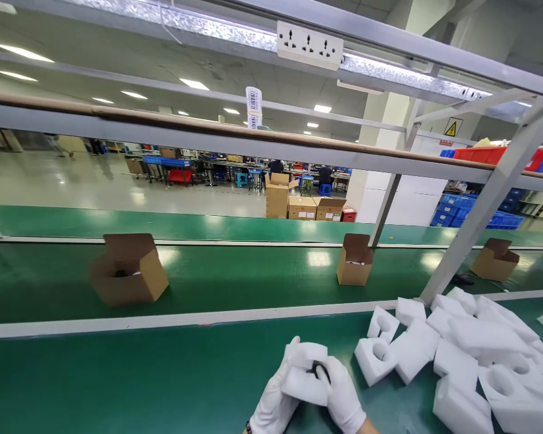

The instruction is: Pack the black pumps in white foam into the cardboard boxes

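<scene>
My left hand [275, 395], in a white glove, is closed around a white foam block [304, 386] with an opening in its side. At that opening sits a small black object [317, 365]; its kind is hidden by fingers and foam. My right hand [342, 395], also gloved in white, presses its fingers onto the black object and against the foam's right side. Both hands are over the near green work surface [163, 380]. To their right lies a pile of white foam blocks [457, 355], some with round holes.
Beyond a pale rail, open cardboard boxes stand on the green conveyor belt [253, 277]: a left box [151, 277], a middle box [353, 271] and a right box [493, 265]. A slanted metal post [484, 205] rises behind the foam pile. A socket strip [309, 45] hangs overhead.
</scene>
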Motion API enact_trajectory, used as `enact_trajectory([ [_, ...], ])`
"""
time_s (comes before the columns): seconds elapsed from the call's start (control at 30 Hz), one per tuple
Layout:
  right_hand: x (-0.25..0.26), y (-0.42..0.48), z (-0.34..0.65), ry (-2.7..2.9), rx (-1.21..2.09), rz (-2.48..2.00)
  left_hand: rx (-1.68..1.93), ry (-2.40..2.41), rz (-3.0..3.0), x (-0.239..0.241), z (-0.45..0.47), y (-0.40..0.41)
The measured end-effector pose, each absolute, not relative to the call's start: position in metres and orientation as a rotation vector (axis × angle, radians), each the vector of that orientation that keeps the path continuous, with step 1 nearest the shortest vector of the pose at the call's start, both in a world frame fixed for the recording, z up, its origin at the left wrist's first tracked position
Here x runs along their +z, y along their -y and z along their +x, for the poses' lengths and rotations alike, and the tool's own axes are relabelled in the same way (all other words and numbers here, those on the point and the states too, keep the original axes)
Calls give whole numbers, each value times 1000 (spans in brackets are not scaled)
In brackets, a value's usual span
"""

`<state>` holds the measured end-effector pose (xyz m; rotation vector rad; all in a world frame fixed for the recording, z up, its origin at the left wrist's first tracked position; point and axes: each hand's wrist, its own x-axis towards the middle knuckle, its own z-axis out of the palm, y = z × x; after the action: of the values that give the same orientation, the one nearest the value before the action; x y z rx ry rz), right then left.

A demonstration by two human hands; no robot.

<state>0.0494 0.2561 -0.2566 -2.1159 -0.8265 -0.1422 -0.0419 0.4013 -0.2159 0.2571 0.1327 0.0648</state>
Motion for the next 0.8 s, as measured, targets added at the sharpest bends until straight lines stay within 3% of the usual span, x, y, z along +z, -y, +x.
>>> enact_trajectory([
  [0.8,-242,-255,47,874,-16,-2134,73,-156,263,-215,-46,-404],
])
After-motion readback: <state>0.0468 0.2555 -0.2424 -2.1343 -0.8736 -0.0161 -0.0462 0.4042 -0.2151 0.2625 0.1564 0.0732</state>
